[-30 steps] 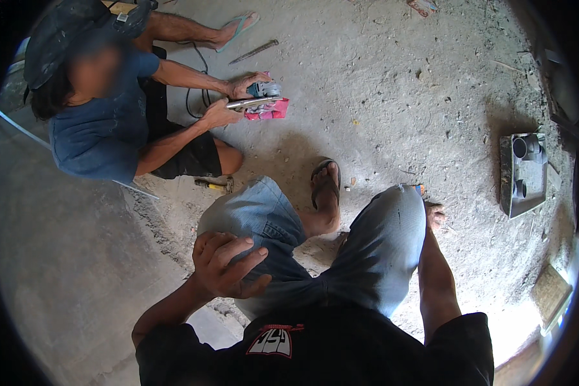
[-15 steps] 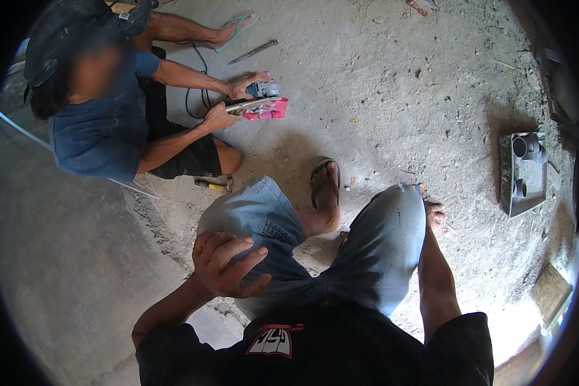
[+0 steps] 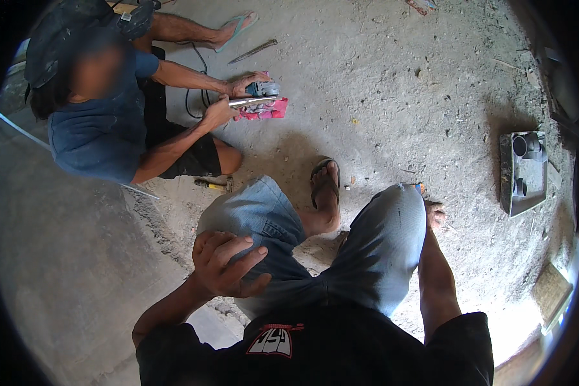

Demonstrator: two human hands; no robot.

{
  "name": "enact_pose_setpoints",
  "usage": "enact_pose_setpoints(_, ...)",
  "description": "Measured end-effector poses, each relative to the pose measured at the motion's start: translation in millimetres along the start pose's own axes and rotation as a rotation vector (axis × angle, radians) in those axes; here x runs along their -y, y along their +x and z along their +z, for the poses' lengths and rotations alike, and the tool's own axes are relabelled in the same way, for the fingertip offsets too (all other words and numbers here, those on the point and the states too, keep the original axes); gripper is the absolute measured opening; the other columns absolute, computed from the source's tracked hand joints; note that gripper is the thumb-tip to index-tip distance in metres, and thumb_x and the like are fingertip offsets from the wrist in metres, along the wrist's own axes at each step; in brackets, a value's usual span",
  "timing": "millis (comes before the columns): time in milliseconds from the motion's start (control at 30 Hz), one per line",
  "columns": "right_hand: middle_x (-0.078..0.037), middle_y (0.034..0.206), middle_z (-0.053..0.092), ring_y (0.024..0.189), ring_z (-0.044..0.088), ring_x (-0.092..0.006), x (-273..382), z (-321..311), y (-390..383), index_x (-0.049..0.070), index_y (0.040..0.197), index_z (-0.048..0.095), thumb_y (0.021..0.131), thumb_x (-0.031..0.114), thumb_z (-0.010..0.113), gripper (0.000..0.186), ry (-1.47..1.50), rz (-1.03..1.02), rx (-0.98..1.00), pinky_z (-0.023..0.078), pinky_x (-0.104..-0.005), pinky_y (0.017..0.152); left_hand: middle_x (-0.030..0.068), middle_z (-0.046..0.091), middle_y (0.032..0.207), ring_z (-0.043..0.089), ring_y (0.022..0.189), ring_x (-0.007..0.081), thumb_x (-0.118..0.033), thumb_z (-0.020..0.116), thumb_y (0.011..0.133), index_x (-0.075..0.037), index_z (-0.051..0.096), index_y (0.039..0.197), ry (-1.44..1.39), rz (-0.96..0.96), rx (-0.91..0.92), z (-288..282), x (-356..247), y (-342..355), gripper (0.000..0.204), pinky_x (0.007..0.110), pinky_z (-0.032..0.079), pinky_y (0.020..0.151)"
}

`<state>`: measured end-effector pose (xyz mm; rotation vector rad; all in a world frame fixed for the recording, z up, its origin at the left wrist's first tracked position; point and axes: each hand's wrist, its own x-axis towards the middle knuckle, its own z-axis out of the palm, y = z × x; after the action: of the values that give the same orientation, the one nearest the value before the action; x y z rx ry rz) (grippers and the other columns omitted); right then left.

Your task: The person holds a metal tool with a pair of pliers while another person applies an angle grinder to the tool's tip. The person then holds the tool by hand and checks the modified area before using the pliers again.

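The sitting person's right hand [image 3: 435, 215] is partly hidden behind the right knee [image 3: 392, 215], so I can't tell if its fingers are closed on anything. Just beside it, a small orange and blue thing [image 3: 420, 188] pokes out, mostly covered by that knee, so I can't tell what it is. The left hand [image 3: 228, 264] is easy to see, over the left leg, with its fingers bent and apart, though I can't tell if it touches the jeans [image 3: 257, 206].

A second person [image 3: 103, 135] is down on the floor at the upper left. One of that person's hands [image 3: 246, 85] is on a blue-green and grey grinder [image 3: 264, 89]. The other hand [image 3: 220, 112] is wrapped around a long shiny metal piece [image 3: 254, 101]. I can't tell if the metal and the grinder touch. Under them is one pink bundle [image 3: 277, 110], partly covered. One dark cord [image 3: 188, 100] bends away and goes out of sight behind the person.

I count one long metal bar [image 3: 253, 51] lying on the floor [image 3: 379, 83], and one yellow tool [image 3: 209, 185] near the second person's knee. Far to the right is one tray [image 3: 505, 177] with at least two grey pipe pieces [image 3: 520, 188] in it; the shade makes more hard to count
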<state>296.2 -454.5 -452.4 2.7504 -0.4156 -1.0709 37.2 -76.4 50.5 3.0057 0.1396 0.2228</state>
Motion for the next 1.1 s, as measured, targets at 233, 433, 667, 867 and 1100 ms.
enact_pose_setpoints(233, -0.041, 0.154, -0.005, 0.136, 0.01, -0.068, 8.2, 0.4, -3.5, 0.001, 0.153, -0.012, 0.087, 0.045, 0.065, 0.111, -0.092, -0.018, 0.059, 0.028, -0.0704, 0.108, 0.0023, 0.056, 0.112, 0.057, 0.089, 0.0204, -0.047, 0.07, 0.079, -0.021, 0.07, 0.102, 0.004, -0.019, 0.012, -1.7, -1.2, -4.3, 0.035, 0.039, 0.044, 0.083)
enact_pose_setpoints(433, -0.039, 0.155, -0.004, 0.138, 0.009, -0.0656, -1.1, 12.9, 9.6, 0.002, 0.153, -0.012, 0.086, 0.046, 0.066, 0.112, -0.098, -0.007, -0.035, 0.026, -0.071, 0.108, 0.0018, 0.056, 0.112, 0.057, 0.089, 0.0199, -0.047, 0.07, 0.079, -0.021, 0.07, 0.102, -0.001, -0.015, -0.001, 0.7, 0.4, -3.5, 0.035, 0.039, 0.044, 0.083)
enact_pose_setpoints(667, -0.037, 0.156, -0.005, 0.138, 0.01, -0.0655, 1.9, 6.9, 4.3, 0.005, 0.154, -0.011, 0.084, 0.049, 0.068, 0.114, 0.027, 0.033, 0.012, 0.027, -0.069, 0.109, 0.0015, 0.057, 0.111, 0.058, 0.089, 0.0197, -0.047, 0.07, 0.079, -0.021, 0.07, 0.102, -0.007, -0.019, 0.006, -0.2, 0.2, -1.1, 0.035, 0.039, 0.044, 0.083)
enact_pose_setpoints(867, -0.038, 0.156, -0.007, 0.139, 0.009, -0.0649, 4.8, 6.7, -0.2, 0.005, 0.154, -0.013, 0.085, 0.051, 0.065, 0.114, 0.053, 0.038, 0.007, 0.027, -0.0679, 0.11, 0.0018, 0.056, 0.111, 0.058, 0.089, 0.02, -0.048, 0.07, 0.079, -0.021, 0.07, 0.103, 0.0, -0.024, 0.019, -1.6, -0.7, -1.2, 0.036, 0.039, 0.044, 0.083)
enact_pose_setpoints(1100, -0.037, 0.156, -0.007, 0.139, 0.009, -0.0642, 14.4, -3.0, -11.3, 0.004, 0.154, -0.014, 0.084, 0.052, 0.065, 0.116, 0.036, 0.034, 0.039, 0.026, -0.0676, 0.111, 0.002, 0.056, 0.113, 0.057, 0.089, 0.02, -0.048, 0.069, 0.08, -0.021, 0.07, 0.103, 0.002, -0.024, 0.015, -1.0, -0.9, -1.6, 0.036, 0.039, 0.044, 0.083)
